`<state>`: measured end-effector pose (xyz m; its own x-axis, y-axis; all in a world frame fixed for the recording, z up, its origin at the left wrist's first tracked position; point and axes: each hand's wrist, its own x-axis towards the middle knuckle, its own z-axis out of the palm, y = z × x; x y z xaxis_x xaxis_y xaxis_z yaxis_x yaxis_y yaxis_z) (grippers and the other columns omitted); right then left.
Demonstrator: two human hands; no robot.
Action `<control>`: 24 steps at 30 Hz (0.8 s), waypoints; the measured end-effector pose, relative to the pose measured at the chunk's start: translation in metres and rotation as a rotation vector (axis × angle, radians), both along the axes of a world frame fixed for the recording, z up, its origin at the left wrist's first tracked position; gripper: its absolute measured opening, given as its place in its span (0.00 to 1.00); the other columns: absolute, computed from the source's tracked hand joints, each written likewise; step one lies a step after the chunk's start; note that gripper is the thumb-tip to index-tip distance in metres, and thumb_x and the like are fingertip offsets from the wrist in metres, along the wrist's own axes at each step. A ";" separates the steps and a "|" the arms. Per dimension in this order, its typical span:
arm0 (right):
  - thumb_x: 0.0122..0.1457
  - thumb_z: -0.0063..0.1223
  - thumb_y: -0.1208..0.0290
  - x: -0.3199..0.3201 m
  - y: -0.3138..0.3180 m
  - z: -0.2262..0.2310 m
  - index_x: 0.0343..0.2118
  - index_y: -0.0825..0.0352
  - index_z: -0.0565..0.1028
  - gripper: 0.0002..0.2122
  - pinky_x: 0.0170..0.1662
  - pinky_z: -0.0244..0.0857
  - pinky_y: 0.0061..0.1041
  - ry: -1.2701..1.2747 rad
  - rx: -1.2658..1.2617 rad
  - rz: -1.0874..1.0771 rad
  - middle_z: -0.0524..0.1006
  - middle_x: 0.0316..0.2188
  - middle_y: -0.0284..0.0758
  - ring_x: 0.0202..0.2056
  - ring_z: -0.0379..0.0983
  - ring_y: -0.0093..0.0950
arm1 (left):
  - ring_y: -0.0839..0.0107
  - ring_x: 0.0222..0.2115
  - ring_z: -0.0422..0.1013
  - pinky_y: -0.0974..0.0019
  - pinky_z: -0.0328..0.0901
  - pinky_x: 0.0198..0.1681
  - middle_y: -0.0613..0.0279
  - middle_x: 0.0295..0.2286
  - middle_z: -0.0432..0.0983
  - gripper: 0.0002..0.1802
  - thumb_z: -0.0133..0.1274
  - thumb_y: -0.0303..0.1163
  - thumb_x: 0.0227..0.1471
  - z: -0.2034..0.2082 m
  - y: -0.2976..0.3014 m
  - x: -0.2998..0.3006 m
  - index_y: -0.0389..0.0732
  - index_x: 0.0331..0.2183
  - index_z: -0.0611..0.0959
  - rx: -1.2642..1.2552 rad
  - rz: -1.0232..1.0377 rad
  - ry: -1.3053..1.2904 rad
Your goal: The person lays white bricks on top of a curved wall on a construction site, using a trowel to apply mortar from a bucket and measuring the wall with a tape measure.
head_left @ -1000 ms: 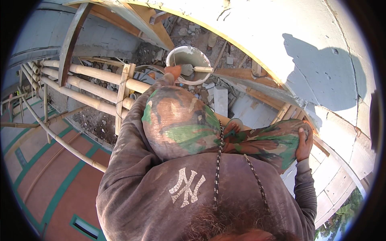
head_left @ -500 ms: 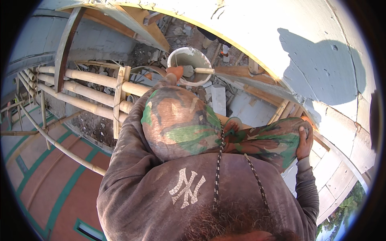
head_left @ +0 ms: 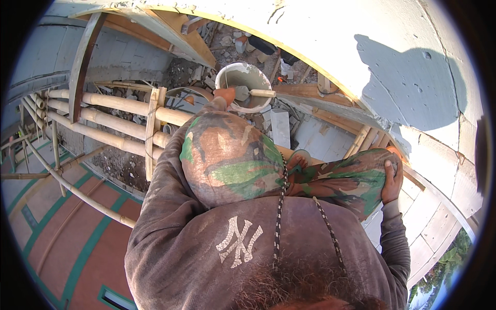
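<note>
My left hand (head_left: 225, 94) is closed at the near left rim of a pale, mortar-smeared bucket (head_left: 261, 77); its fingertips are partly hidden. A trowel (head_left: 262, 93) lies across the bucket's mouth, its grey blade beside that hand and its light wooden handle pointing right over the rim. My right hand (head_left: 392, 182) rests with fingers laid over my right knee, on the camouflage trousers (head_left: 361, 173), and holds nothing. My left knee, in the same cloth, rises between my chest and the bucket.
Bamboo poles (head_left: 121, 121) tied to an upright stick run off to the left. A sunlit grey wall (head_left: 413, 93) curves along the upper right, above wooden boards (head_left: 310, 98). Rubble (head_left: 240, 44) and a person's dark clothing (head_left: 263, 44) show below. A pale block (head_left: 280, 128) sits near the bucket.
Both my hands keep their places, and the bucket and trowel stay put. Below, past the bucket, the other person's dark clothing and orange footwear have shifted.
</note>
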<state>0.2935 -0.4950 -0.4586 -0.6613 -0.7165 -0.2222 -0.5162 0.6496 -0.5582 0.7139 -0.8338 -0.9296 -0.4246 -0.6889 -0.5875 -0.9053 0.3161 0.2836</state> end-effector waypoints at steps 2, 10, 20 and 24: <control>0.67 0.52 0.57 0.001 0.000 0.002 0.59 0.73 0.70 0.25 0.60 0.62 0.31 0.021 0.024 -0.004 0.75 0.52 0.46 0.54 0.71 0.36 | 0.47 0.39 0.81 0.47 0.74 0.43 0.46 0.36 0.84 0.15 0.50 0.33 0.56 0.009 0.004 -0.005 0.38 0.39 0.87 0.071 0.157 0.041; 0.67 0.52 0.57 0.002 0.002 0.001 0.60 0.73 0.69 0.26 0.60 0.62 0.31 -0.002 0.003 -0.025 0.75 0.53 0.47 0.54 0.71 0.36 | 0.50 0.37 0.82 0.51 0.75 0.38 0.49 0.33 0.85 0.12 0.51 0.31 0.56 0.015 0.000 -0.003 0.39 0.35 0.88 -0.066 -0.283 -0.092; 0.68 0.50 0.55 0.005 0.009 0.001 0.61 0.74 0.68 0.28 0.61 0.60 0.31 0.010 0.028 -0.047 0.74 0.54 0.48 0.56 0.70 0.36 | 0.50 0.36 0.82 0.48 0.74 0.36 0.52 0.33 0.85 0.11 0.52 0.30 0.55 -0.013 0.005 -0.012 0.42 0.34 0.89 -0.121 -0.264 -0.087; 0.67 0.50 0.55 0.016 0.030 0.009 0.61 0.75 0.68 0.28 0.61 0.60 0.31 0.018 0.061 -0.135 0.74 0.54 0.47 0.56 0.70 0.36 | 0.53 0.34 0.83 0.46 0.74 0.31 0.56 0.32 0.86 0.11 0.52 0.29 0.55 -0.069 0.014 -0.036 0.44 0.35 0.89 -0.105 -0.279 -0.060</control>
